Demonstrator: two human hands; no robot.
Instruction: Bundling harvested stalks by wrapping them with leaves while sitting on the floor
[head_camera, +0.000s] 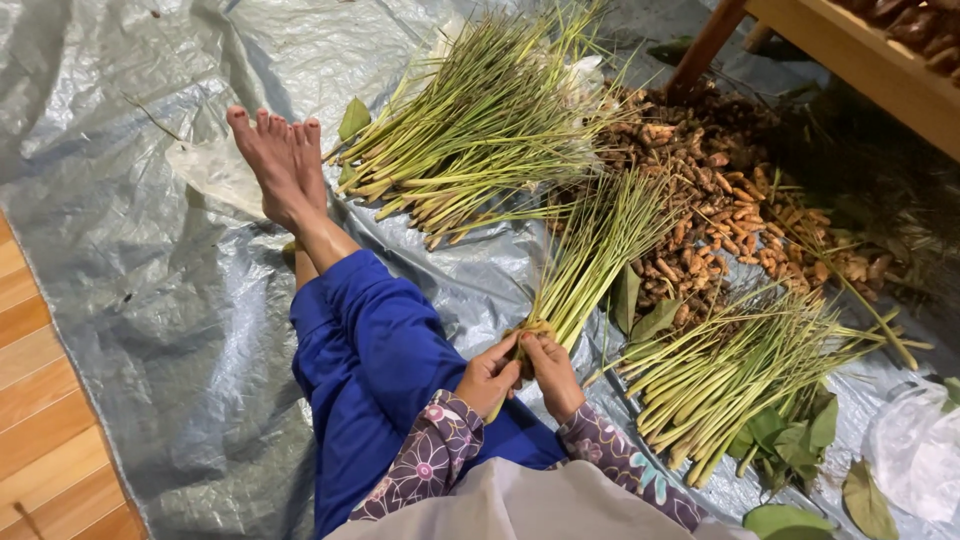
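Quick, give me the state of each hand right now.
Left hand: closed around the base of a bundle of lemongrass stalks.
Right hand: closed on the same bundle's base, beside the left.

I see my left hand (488, 377) and right hand (552, 372) meeting side by side above my lap, fingers curled shut, both forearms in patterned sleeves angled inward, legs stretched out, ankles crossed.

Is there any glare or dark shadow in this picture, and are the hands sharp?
Head view: soft glare on the crinkled grey tarp; the top right corner by the brown roots falls into shadow; left hand and right hand on the lemongrass bundle look fairly sharp; no clear distortion.
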